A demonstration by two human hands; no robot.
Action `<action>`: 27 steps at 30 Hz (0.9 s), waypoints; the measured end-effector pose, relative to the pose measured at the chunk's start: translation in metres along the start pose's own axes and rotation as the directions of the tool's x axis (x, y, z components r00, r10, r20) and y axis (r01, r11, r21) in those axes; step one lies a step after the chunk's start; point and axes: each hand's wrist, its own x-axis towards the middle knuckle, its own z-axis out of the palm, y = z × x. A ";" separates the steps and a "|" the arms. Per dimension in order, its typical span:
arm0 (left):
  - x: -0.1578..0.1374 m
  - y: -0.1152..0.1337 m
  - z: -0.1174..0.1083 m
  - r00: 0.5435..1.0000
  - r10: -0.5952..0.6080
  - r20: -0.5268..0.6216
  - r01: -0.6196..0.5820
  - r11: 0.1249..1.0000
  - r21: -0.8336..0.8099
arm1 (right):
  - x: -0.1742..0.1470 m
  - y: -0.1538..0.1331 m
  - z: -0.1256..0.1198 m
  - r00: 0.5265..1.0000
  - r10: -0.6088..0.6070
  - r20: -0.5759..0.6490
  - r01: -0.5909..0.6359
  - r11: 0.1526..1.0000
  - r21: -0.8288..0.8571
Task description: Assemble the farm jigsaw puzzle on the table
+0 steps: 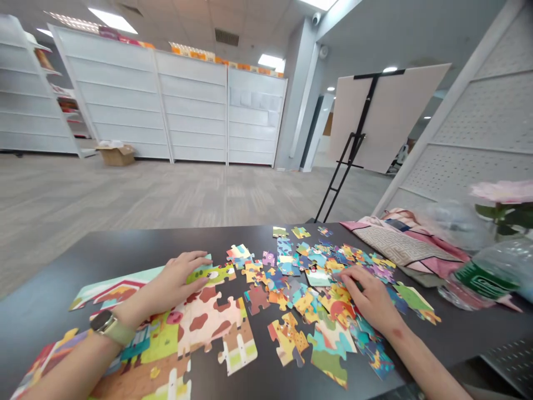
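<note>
My left hand lies flat over the joined part of a jigsaw puzzle, its fingers stretched out and touching the upper edge. That part shows a pink-and-brown cow, grass and a fence; my forearm hides some of it. On the right, my right hand reaches into a heap of loose puzzle pieces. Its fingers are bent together, with the tips on a small bluish puzzle piece that they partly cover. Just left of the fingertips lies a white-and-green puzzle piece.
The dark table bears several stray pieces along its far edge. At right are a clear plastic bottle with a green label, a pink patterned cloth and a pink flower. White shelves and an easel board stand beyond.
</note>
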 end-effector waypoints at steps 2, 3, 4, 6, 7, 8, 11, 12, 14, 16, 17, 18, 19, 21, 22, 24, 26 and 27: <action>0.000 0.000 0.000 1.000 0.006 -0.011 -0.006 1.000 -0.001 | 0.000 0.000 0.000 1.000 0.001 -0.002 -0.001 1.000 0.001; 0.000 0.000 0.000 1.000 0.007 -0.015 -0.007 1.000 -0.001 | 0.001 0.000 0.000 1.000 0.001 0.000 -0.001 1.000 0.001; -0.001 0.000 0.000 1.000 0.007 -0.016 -0.007 1.000 -0.002 | 0.000 0.000 0.000 1.000 0.000 0.003 0.000 1.000 -0.002; -0.001 0.001 0.000 1.000 0.000 -0.009 0.000 1.000 0.000 | 0.000 0.000 -0.001 1.000 -0.007 0.016 0.007 1.000 -0.015; -0.001 0.001 0.000 1.000 -0.004 -0.004 0.004 1.000 0.001 | -0.001 0.000 -0.001 1.000 -0.017 0.023 0.017 1.000 -0.023; -0.001 0.001 0.000 1.000 -0.007 0.000 0.007 1.000 0.003 | -0.002 -0.001 -0.001 0.999 -0.031 0.035 0.032 0.999 -0.029; 0.000 0.000 0.001 1.000 -0.003 0.000 0.003 1.000 0.008 | -0.004 -0.003 -0.002 0.992 -0.055 0.116 0.061 0.997 -0.051; 0.001 -0.001 0.002 1.000 -0.001 -0.003 0.001 1.000 0.010 | -0.004 -0.003 -0.001 0.987 -0.043 0.153 0.053 0.997 -0.060; 0.001 -0.005 0.004 1.000 0.002 -0.009 -0.002 1.000 0.019 | -0.003 -0.004 0.000 0.976 0.001 0.219 0.014 0.998 -0.066; 0.002 -0.011 0.009 1.000 0.007 -0.017 -0.006 1.000 0.025 | -0.002 -0.003 0.001 0.971 0.034 0.237 -0.024 0.999 -0.044; 0.002 -0.014 0.011 1.000 0.011 -0.023 -0.010 1.000 0.026 | -0.002 -0.002 0.002 0.973 0.040 0.227 -0.035 0.999 -0.025; 0.002 -0.018 0.014 0.999 0.017 -0.031 -0.016 1.000 0.024 | -0.001 0.000 0.003 0.978 0.043 0.205 -0.043 0.999 -0.004; 0.002 -0.021 0.017 0.999 0.023 -0.040 -0.022 1.000 0.022 | -0.001 0.002 0.003 0.984 0.047 0.174 -0.051 0.999 0.017; 0.003 -0.027 0.022 0.997 0.032 -0.066 -0.031 0.999 0.022 | -0.002 0.007 0.006 0.992 0.065 0.105 -0.071 0.996 0.048; 0.003 -0.029 0.024 0.996 0.035 -0.080 -0.033 0.999 0.023 | -0.002 0.009 0.007 0.994 0.076 0.075 -0.080 0.995 0.057; 0.004 -0.031 0.025 0.994 0.040 -0.100 -0.037 0.999 0.031 | -0.003 0.015 0.008 0.995 0.096 0.032 -0.098 0.994 0.057; 0.004 -0.031 0.025 0.993 0.047 -0.109 -0.042 0.998 0.044 | -0.003 0.020 0.008 0.993 0.117 0.000 -0.117 0.992 0.040; 0.004 -0.031 0.024 0.993 0.049 -0.104 -0.044 0.998 0.053 | -0.002 0.022 0.007 0.991 0.131 -0.019 -0.130 0.991 0.030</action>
